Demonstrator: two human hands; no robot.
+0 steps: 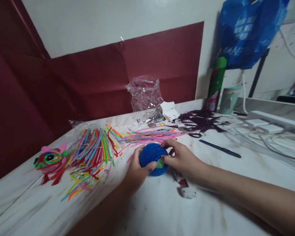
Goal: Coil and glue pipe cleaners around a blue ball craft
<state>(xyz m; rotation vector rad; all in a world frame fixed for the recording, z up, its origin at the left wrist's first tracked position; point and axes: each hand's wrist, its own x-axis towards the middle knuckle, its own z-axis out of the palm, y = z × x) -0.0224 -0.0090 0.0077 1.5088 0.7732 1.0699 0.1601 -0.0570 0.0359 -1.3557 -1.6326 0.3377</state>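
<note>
A round blue ball (151,152) with a small green patch (159,163) is held between my two hands above the table. My left hand (138,166) wraps its left side, with the thumb lying across the lower front. On the right side, my right hand (175,154) has its fingers curled, with fingertips at the ball's edge and beside the green patch. Whether the right fingertips also pinch something small cannot be made out. A small object with red and white parts (183,185) lies on the table just below my right hand.
Multicoloured fuzzy strips (90,147) lie at left, near a red and pink animal figure (50,162). Pink strips (152,134) and dark purple strands (201,119) lie behind. A dark blue pen-like tool (220,149), power strip (272,123) and green cup (229,100) are at right.
</note>
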